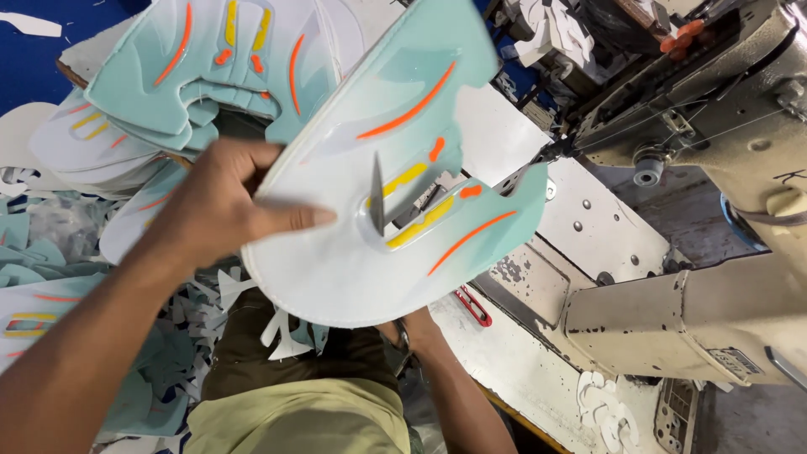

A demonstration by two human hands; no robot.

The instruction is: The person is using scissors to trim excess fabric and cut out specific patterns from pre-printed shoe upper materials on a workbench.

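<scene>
Left hand is gripping the mint-and-white moulded shoe-upper panel with orange and yellow stripes, thumb pressed flat on its face, holding it raised above the lap, before the grey sewing-machine table's near-left edge. A thin metal blade is poking through its slot: trimming looks underway. Right hand is working hidden underneath; grip unclear. A stack of matching panels is lying at the table's far-left corner.
</scene>
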